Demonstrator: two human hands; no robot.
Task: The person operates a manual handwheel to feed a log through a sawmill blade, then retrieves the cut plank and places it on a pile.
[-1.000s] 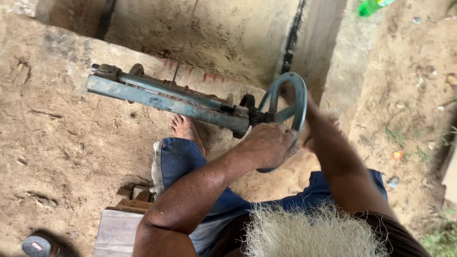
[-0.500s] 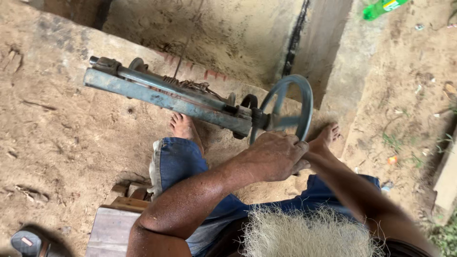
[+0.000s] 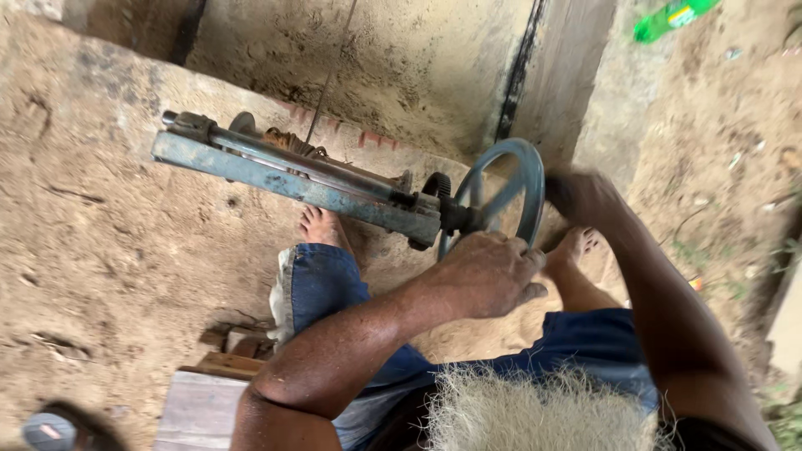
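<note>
On bare sandy ground, a rusty blue-grey metal hand-crank machine with a long bar frame (image 3: 301, 179) lies across the person's front, its round blue spoked wheel (image 3: 501, 196) at the near end beside a small black gear (image 3: 436, 184). Left hand (image 3: 489, 274) rests just under the wheel's lower rim, fingers curled loosely, not clearly gripping anything. Right hand (image 3: 585, 196) at the wheel's right edge, motion-blurred; finger state cannot be told. Pale fibre bundle (image 3: 543, 413) in lap. Green plastic bottle (image 3: 672, 18) well apart.
</note>
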